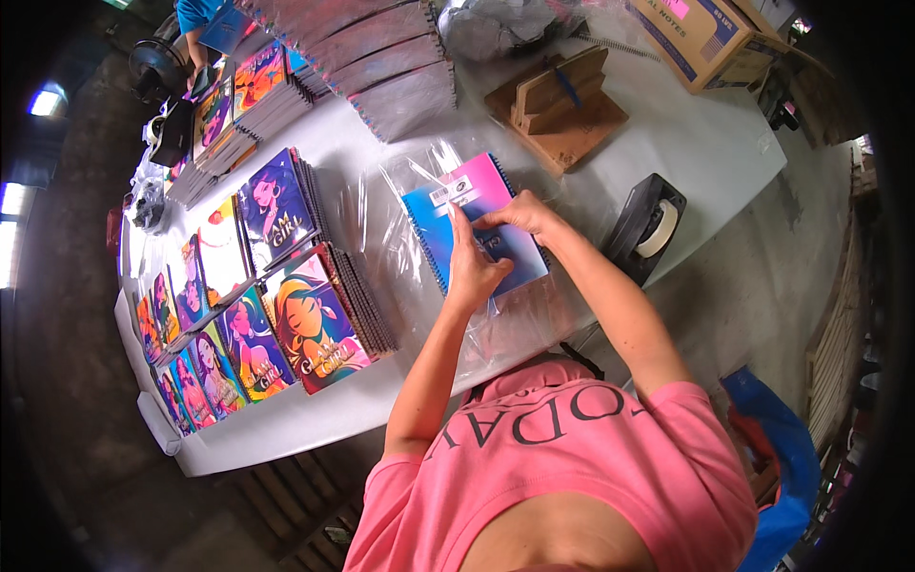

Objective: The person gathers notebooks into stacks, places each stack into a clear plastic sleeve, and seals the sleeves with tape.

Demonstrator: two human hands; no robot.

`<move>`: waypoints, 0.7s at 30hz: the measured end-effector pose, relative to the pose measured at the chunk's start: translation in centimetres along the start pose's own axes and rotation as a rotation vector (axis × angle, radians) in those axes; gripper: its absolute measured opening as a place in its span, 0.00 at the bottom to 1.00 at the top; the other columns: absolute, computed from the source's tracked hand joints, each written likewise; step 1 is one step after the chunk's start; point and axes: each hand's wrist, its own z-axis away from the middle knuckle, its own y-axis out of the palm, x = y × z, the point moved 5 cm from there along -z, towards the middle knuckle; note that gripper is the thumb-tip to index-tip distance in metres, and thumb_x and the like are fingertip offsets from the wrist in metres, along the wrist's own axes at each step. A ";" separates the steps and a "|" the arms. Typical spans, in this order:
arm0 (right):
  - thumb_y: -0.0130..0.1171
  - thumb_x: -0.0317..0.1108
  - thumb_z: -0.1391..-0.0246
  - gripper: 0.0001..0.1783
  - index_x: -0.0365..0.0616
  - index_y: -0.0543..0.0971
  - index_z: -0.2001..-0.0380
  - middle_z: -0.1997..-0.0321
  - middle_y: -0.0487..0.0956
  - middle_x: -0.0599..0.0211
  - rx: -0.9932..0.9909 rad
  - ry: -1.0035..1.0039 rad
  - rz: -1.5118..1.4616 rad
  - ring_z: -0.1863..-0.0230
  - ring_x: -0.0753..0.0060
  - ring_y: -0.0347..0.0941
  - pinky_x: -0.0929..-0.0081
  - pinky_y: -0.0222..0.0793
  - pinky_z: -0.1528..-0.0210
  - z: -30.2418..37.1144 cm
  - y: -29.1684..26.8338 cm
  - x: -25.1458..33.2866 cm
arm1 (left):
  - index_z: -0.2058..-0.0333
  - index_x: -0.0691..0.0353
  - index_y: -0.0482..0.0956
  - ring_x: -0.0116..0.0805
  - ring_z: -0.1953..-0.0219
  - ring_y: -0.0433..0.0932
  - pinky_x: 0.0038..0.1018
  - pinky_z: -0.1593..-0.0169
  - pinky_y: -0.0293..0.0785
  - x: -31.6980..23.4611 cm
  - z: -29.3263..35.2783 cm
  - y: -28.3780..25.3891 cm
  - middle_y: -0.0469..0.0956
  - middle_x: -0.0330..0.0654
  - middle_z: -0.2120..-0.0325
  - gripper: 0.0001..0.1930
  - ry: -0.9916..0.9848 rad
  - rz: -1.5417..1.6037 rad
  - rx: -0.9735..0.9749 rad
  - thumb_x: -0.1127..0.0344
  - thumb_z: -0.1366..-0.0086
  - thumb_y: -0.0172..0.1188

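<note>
A spiral-bound notebook (519,262) with a blue-to-pink cover lies tilted on the white table in front of me, with clear plastic (386,253) around and under it. A white label with a barcode (441,196) shows near its upper part. My left hand (474,267) rests on the notebook, its fingers stretched toward the label and its thumb apart. From the right, my right hand (524,217) reaches over the cover. Its fingers are bent and its fingertips come close to the left fingers; anything small between them is hidden.
Left of the notebook stand rows of stacked notebooks (319,319) with illustrated covers. More stacks (381,67) lie at the back. A black tape dispenser (629,224) sits by the right edge, below a wooden stand (562,114) and a cardboard box (705,43). Another person's arm (197,48) shows far left.
</note>
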 end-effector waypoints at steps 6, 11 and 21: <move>0.74 0.50 0.68 0.42 0.26 0.74 0.56 0.57 0.76 0.48 -0.157 -0.057 0.308 0.55 0.61 0.73 0.70 0.70 0.52 0.7 -1.1 0.5 | 0.36 0.62 0.21 0.46 0.42 0.65 0.27 0.56 0.75 -3.8 -0.7 -0.3 0.31 0.68 0.35 0.67 -0.228 0.414 0.232 0.65 0.60 0.72; 0.69 0.71 0.77 0.79 0.18 0.41 0.39 0.36 0.53 0.26 -0.181 -0.245 0.403 0.33 0.43 0.52 0.64 0.52 0.35 1.4 0.3 1.4 | 0.39 0.52 0.11 0.46 0.51 0.74 0.30 0.58 0.78 -1.5 -0.8 -0.3 0.27 0.63 0.35 0.74 -0.032 0.283 0.100 0.61 0.60 0.77; 0.64 0.54 0.55 0.65 0.30 0.30 0.36 0.33 0.39 0.26 -0.090 -0.219 0.688 0.30 0.32 0.33 0.54 0.39 0.31 1.4 0.7 0.8 | 0.35 0.61 0.34 0.58 0.35 0.52 0.48 0.38 0.54 -7.0 11.1 -3.1 0.40 0.62 0.35 0.60 0.186 -0.251 -0.045 0.63 0.56 0.73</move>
